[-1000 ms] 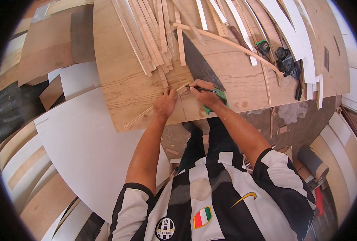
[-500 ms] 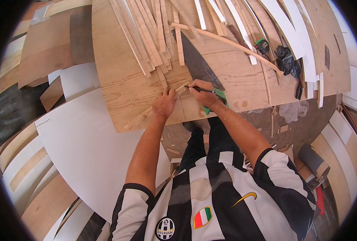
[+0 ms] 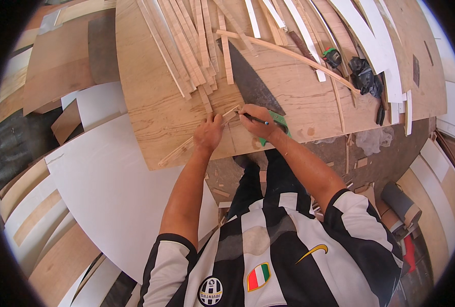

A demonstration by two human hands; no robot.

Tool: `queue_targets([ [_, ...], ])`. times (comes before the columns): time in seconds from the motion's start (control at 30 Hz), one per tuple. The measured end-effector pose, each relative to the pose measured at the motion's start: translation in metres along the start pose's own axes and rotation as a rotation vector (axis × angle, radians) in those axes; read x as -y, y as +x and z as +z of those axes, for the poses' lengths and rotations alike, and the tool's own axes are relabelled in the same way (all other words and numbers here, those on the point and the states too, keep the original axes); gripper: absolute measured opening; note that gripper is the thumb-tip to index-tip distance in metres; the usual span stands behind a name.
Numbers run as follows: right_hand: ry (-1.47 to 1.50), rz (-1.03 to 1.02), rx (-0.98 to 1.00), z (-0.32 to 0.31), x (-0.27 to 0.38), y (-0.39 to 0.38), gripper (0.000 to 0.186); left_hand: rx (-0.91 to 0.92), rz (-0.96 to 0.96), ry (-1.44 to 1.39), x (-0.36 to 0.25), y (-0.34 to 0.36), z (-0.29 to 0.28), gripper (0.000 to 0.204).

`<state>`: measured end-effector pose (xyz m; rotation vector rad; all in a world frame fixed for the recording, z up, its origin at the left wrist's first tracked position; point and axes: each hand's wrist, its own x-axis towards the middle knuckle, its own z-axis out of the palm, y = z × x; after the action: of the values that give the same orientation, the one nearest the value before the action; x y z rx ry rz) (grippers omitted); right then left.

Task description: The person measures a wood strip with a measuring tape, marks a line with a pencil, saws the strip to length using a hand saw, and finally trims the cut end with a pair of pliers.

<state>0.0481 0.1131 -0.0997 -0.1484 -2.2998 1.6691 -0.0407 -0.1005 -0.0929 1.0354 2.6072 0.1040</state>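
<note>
My left hand (image 3: 208, 134) has its fingers closed on thin pale wooden strips (image 3: 175, 152) lying diagonally on the plywood tabletop (image 3: 151, 97), holding them down near the table's front edge. My right hand (image 3: 257, 123) grips a dark pen (image 3: 263, 121) with a blue end, its tip at the upper end of those strips. Under and just right of my right hand is a handsaw's green handle (image 3: 279, 122); its dark blade (image 3: 253, 82) extends away across the tabletop. A short wooden piece (image 3: 204, 100) lies just beyond my left fingers.
Long wooden strips (image 3: 174, 41) cover the back. To the right lie a long batten (image 3: 304, 61), tape measure (image 3: 332, 58), black plastic bag (image 3: 365, 78) and white boards (image 3: 381, 46). A large white panel (image 3: 115, 189) and stacked sheets (image 3: 53, 66) stand left; scraps litter the floor (image 3: 350, 163).
My right hand has shifted slightly, bringing the pen's blue end lower and nearer the viewer. My left hand stays on the strips with little movement.
</note>
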Motion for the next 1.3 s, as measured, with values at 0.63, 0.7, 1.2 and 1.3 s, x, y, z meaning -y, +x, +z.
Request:
queue_targets([
  [0.63,-0.056,-0.123,0.003,0.004,0.002,0.002,0.008,0.055,-0.038,-0.03,-0.003,0.0,-0.006,0.033],
  [0.7,-0.107,-0.098,0.055,0.002,0.0,-0.003,0.008,0.002,-0.016,-0.018,-0.002,0.0,-0.004,0.031],
  [1.2,-0.152,0.065,-0.14,0.002,0.036,-0.015,0.013,-0.099,-0.3,-0.252,-0.01,-0.006,-0.022,0.032],
  [1.3,-0.175,0.303,0.041,0.021,0.07,-0.018,0.025,-0.322,-0.497,-0.517,0.008,-0.002,-0.03,0.034],
])
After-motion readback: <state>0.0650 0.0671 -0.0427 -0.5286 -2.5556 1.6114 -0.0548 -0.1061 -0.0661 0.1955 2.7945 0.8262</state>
